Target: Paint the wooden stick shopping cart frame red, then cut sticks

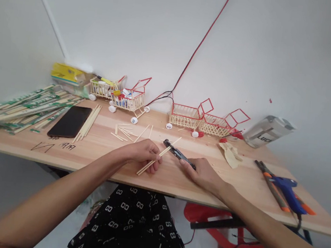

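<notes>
My left hand (146,154) pinches two thin wooden sticks (147,166), which slant up to the right above the table. My right hand (203,173) is wrapped round a dark pliers-like tool (178,152). The tool's head lies against the upper part of the sticks; whether its jaws bite on them I cannot tell. Behind my left hand lie several short cut stick pieces (124,131). A bundle of longer bare sticks (89,122) rests farther left, beside a black phone (70,121).
Wrapped chopsticks (30,108) are heaped at the left of the wooden table (112,155). Along the wall stand small stick-built carts (128,101) (184,116) with red handles. At right are a blue glue gun (287,193), orange-handled pliers (275,191) and a tipped grey-white container (269,131).
</notes>
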